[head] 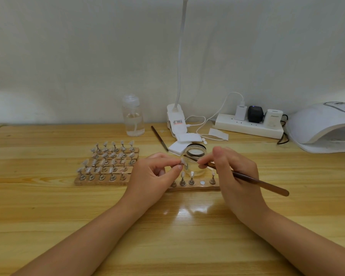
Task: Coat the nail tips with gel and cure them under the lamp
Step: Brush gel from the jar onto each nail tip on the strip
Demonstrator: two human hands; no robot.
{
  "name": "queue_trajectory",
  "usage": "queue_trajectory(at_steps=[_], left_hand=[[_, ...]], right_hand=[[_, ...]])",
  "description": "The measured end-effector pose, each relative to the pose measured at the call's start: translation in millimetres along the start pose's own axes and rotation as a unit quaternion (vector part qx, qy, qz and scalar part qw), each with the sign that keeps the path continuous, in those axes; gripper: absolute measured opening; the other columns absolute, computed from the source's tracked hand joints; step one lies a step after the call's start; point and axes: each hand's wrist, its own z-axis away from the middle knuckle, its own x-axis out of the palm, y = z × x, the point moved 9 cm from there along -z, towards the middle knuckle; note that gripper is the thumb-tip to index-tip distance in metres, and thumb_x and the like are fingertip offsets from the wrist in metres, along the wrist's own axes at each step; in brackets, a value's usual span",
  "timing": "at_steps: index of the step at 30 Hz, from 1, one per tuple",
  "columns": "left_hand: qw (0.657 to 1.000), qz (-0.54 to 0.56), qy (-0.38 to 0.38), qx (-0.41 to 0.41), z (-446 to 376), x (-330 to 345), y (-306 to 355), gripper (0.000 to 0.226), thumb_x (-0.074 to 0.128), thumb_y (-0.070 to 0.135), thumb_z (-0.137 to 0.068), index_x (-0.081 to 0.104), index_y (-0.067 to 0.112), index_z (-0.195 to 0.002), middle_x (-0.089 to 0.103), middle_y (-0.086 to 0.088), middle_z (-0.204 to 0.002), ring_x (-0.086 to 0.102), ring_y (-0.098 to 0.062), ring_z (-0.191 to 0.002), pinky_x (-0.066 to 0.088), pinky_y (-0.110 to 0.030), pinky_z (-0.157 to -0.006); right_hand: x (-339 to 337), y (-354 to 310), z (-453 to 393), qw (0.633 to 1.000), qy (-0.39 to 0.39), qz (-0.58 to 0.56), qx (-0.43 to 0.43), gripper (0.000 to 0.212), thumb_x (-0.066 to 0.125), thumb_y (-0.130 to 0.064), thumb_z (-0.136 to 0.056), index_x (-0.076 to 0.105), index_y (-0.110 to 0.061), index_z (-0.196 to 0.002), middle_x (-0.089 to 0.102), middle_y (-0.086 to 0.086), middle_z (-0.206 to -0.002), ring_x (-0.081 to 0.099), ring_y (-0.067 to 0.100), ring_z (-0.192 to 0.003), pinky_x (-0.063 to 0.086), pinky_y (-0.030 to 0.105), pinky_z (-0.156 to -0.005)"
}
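The left hand (157, 176) pinches a small pale nail tip on its metal stand (183, 162) between thumb and forefinger, just above the long wooden holder strip (195, 188). The right hand (235, 176) grips a thin brown wooden-handled brush (261, 183), its tip near that nail tip. Behind both sits a clear round gel jar (195, 154), partly hidden by the fingers. 4 stands remain on the strip. Toward the pale wooden table's (48, 206) left edge stands a block of wooden strips crowded with nail tips (108, 163); the white domed curing lamp (325, 126) is at the right edge.

Head view, looking down, hands close
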Motion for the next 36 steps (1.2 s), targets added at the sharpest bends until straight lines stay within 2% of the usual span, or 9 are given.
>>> queue_trajectory(at_steps=[8,13,17,20,25,29,33,36], left_hand=[[1.0,-0.002,0.007,-0.003,0.4,-0.8,-0.6,0.028,0.069,0.002,-0.075,0.069,0.029,-0.072,0.064,0.015,-0.07,0.04,-0.002,-0.041,0.031,-0.007,-0.045],[1.0,0.0,0.003,-0.007,0.4,-0.2,-0.6,0.023,0.068,0.002,-0.076,0.071,0.025,-0.076,0.065,0.013,-0.073,0.04,-0.004,-0.044,0.032,-0.008,-0.045],[1.0,0.003,0.003,-0.011,0.2,-0.3,-1.9,0.022,0.069,0.003,-0.076,0.072,0.025,-0.076,0.066,0.018,-0.071,0.039,-0.008,-0.047,0.034,-0.01,-0.047],[1.0,0.002,0.003,-0.012,0.1,-0.6,-2.5,0.024,0.069,0.004,-0.076,0.071,0.027,-0.074,0.065,0.021,-0.07,0.039,-0.009,-0.046,0.034,-0.009,-0.047],[1.0,0.002,-0.002,-0.008,0.1,0.2,-2.4,0.024,0.069,0.003,-0.076,0.072,0.027,-0.075,0.065,0.022,-0.069,0.038,-0.01,-0.047,0.032,-0.009,-0.047],[1.0,0.003,0.003,-0.007,0.5,-1.2,-2.2,0.026,0.069,0.003,-0.076,0.071,0.029,-0.074,0.066,0.018,-0.07,0.04,-0.012,-0.049,0.034,-0.01,-0.047],[1.0,0.002,0.003,-0.01,0.5,-0.8,-1.6,0.028,0.069,0.004,-0.076,0.069,0.032,-0.073,0.066,0.022,-0.071,0.041,-0.012,-0.049,0.035,-0.01,-0.048],[1.0,0.003,0.004,-0.013,0.6,-1.1,-1.6,0.025,0.069,0.003,-0.076,0.07,0.029,-0.074,0.066,0.02,-0.07,0.04,-0.01,-0.048,0.035,-0.009,-0.047]], right_hand=[[4.5,-2.5,-0.6,1.0,-0.017,0.013,-0.016,0.03,0.041,-0.029,-0.09,0.065,-0.023,-0.073,0.065,-0.008,-0.068,0.063,0.006,-0.069,0.048,0.02,-0.069],[0.4,-0.7,0.8,1.0,-0.011,-0.005,-0.003,0.038,0.038,-0.033,-0.09,0.065,-0.021,-0.066,0.063,-0.005,-0.061,0.061,0.006,-0.062,0.046,0.018,-0.063],[-3.6,2.1,2.1,0.999,0.003,-0.035,0.013,0.042,0.036,-0.033,-0.09,0.064,-0.02,-0.062,0.061,-0.004,-0.057,0.059,0.007,-0.056,0.045,0.016,-0.059],[-3.9,-2.6,1.3,1.0,0.008,-0.019,-0.008,0.038,0.035,-0.03,-0.091,0.064,-0.02,-0.067,0.063,-0.005,-0.062,0.061,0.006,-0.062,0.043,0.012,-0.061],[3.1,-4.1,-0.2,0.999,-0.008,0.024,-0.021,0.034,0.039,-0.029,-0.09,0.066,-0.017,-0.074,0.065,-0.008,-0.07,0.062,0.005,-0.072,0.047,0.018,-0.07],[4.8,-4.5,-1.2,0.999,-0.013,0.032,-0.023,0.031,0.04,-0.028,-0.09,0.065,-0.02,-0.073,0.063,-0.013,-0.069,0.062,0.003,-0.07,0.047,0.018,-0.07],[3.1,-5.1,-1.1,0.999,-0.011,0.025,-0.018,0.031,0.039,-0.03,-0.09,0.063,-0.027,-0.07,0.065,-0.009,-0.066,0.062,0.008,-0.067,0.049,0.027,-0.068],[0.5,-2.2,0.2,1.0,-0.006,0.009,-0.001,0.036,0.038,-0.034,-0.09,0.065,-0.025,-0.067,0.064,-0.005,-0.062,0.062,0.008,-0.064,0.048,0.022,-0.065]])
